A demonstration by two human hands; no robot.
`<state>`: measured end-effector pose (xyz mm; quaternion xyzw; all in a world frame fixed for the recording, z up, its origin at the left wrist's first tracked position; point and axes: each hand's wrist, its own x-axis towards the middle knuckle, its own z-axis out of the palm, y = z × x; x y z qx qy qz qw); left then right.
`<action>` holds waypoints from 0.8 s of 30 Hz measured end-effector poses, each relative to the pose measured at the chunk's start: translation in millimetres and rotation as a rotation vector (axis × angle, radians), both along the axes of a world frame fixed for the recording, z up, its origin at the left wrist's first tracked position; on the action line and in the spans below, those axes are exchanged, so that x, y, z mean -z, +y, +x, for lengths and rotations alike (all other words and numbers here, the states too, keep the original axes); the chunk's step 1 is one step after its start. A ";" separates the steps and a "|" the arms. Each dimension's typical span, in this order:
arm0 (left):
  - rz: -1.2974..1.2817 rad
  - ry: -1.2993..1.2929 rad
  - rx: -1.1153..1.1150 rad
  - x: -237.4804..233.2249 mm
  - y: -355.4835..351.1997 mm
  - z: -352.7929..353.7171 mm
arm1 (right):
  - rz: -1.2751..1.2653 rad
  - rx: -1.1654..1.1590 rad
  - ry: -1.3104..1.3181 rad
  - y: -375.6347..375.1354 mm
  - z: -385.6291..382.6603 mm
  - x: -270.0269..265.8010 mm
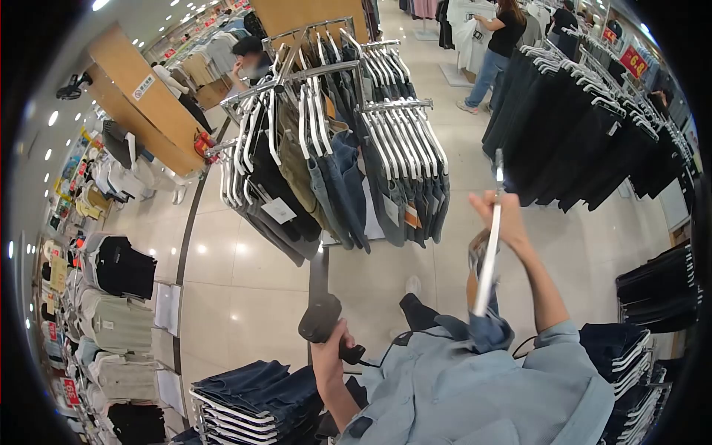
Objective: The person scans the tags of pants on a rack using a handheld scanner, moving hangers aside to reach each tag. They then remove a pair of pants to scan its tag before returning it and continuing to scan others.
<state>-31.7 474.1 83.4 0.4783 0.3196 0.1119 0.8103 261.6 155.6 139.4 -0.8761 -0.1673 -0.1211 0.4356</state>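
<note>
My right hand (495, 213), raised before my body, is closed round the top of a white clothes hanger (486, 271), just below its metal hook. Folded blue jeans (489, 331) hang from this hanger against my light blue shirt, seen nearly edge-on. Lower and to the left, my left hand (337, 343) is wrapped round the grip of a black gun-shaped handheld device (320, 317). A thin black cord runs from the base of its grip toward my shirt. The device's head points up and away from me.
Ahead stands a metal rack (319, 70) with trousers on white hangers. Black trousers (564, 133) hang on the right, folded jeans (259, 393) at lower left. Tops (119, 319) line the left side. A person (495, 48) stands at the back; others are farther off.
</note>
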 end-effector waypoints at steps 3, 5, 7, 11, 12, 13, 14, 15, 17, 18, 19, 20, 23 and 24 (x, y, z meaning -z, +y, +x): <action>-0.045 -0.010 -0.067 3.6 3.3 -0.7 | -0.250 0.136 -0.350 -20.3 18.7 -28.5; -0.057 -0.024 -0.090 4.2 4.2 -1.1 | -0.430 0.218 -0.523 -29.8 20.5 -58.3; -0.045 -0.017 -0.088 5.3 4.7 -1.8 | -0.528 0.254 -0.585 -33.1 14.0 -79.6; -0.049 -0.029 -0.092 7.6 5.2 -2.0 | -0.565 0.233 -0.361 -30.2 -5.0 -100.1; -0.049 -0.031 -0.095 7.2 5.4 -1.9 | -0.566 0.190 -0.306 -29.2 -9.5 -100.8; -0.045 -0.018 -0.099 6.0 5.9 -2.1 | -0.566 0.147 -0.252 -27.7 -12.5 -100.8; -0.041 -0.004 -0.102 5.5 6.5 -2.4 | -0.556 0.075 -0.161 -37.7 -7.3 -89.0; -0.042 -0.004 -0.105 7.2 8.0 -4.2 | -0.557 0.072 -0.162 -35.1 -10.8 -91.6; -0.005 -0.012 -0.059 13.0 10.5 -8.2 | -0.462 -0.078 0.255 -28.6 -21.1 -105.9; -0.007 -0.011 -0.061 12.9 10.2 -8.6 | -0.351 -0.193 0.417 -26.6 -24.4 -113.3; -0.013 -0.006 -0.082 11.7 9.9 -7.6 | -0.353 -0.193 0.416 -21.6 -27.9 -116.0; -0.020 -0.003 -0.102 10.9 9.4 -6.6 | -0.237 -0.217 0.595 -15.9 -32.3 -117.9; -0.037 -0.010 -0.109 10.7 9.1 -8.0 | 0.103 -0.339 1.008 -9.8 -31.7 -117.5; -0.038 -0.011 -0.109 12.3 9.6 -8.1 | 0.155 -0.394 1.036 -8.2 -30.2 -115.0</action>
